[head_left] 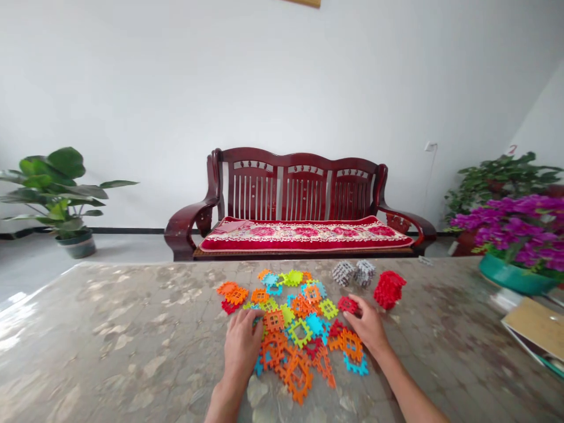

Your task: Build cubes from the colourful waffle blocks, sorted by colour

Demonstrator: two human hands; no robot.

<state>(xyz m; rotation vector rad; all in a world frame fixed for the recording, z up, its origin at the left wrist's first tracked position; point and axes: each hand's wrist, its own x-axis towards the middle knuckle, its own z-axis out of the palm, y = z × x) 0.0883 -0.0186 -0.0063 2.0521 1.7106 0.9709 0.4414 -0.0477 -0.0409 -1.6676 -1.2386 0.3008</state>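
Note:
A heap of flat plastic interlocking tiles in orange, red, blue, green and yellow lies spread on the marbled table. My left hand rests palm down at the heap's left side, fingertips touching an orange tile. My right hand lies at the heap's right side, its fingers closed on a red tile. Behind it stand a built red cube and two grey-and-white cubes.
A dark red wooden bench with a flowered cushion stands behind the table. A leafy potted plant is on the floor at left. Purple flowers in a teal pot and a brown booklet sit at the table's right.

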